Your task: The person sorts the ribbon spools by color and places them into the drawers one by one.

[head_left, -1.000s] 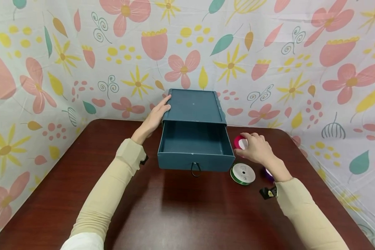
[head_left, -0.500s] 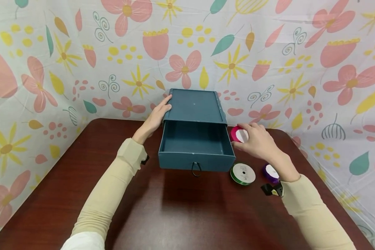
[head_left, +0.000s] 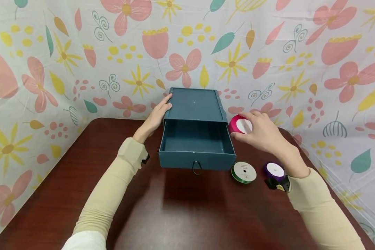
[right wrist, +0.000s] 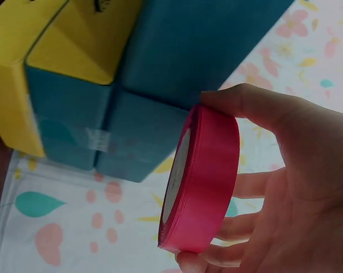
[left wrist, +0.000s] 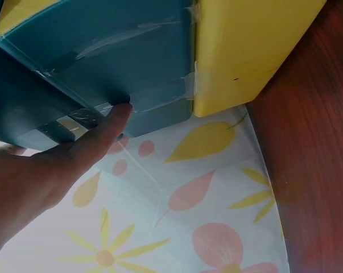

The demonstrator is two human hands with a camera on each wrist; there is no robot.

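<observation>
A dark blue drawer box [head_left: 193,104] stands at the back of the table, its drawer [head_left: 197,160] pulled out and the visible inside bare. My left hand [head_left: 153,119] rests along the box's left side with its fingers extended; one finger [left wrist: 117,122] touches the blue wall in the left wrist view. Beside the box's right side, raised off the table, my right hand [head_left: 262,132] grips a spool of pink-red satin ribbon [right wrist: 211,176] between thumb and fingers. The spool's white face [head_left: 244,126] shows in the head view.
A green ribbon spool [head_left: 244,172] with a white label lies right of the drawer front. Farther right is a purple ribbon spool [head_left: 275,171], near my right wrist. Yellow box parts [left wrist: 245,51] sit against the blue ones. A flowered cloth [head_left: 112,52] hangs behind the table.
My right hand has lifted the pink-red ribbon spool off the table, up beside the box. The purple spool has come out from behind my wrist. My left hand stays put.
</observation>
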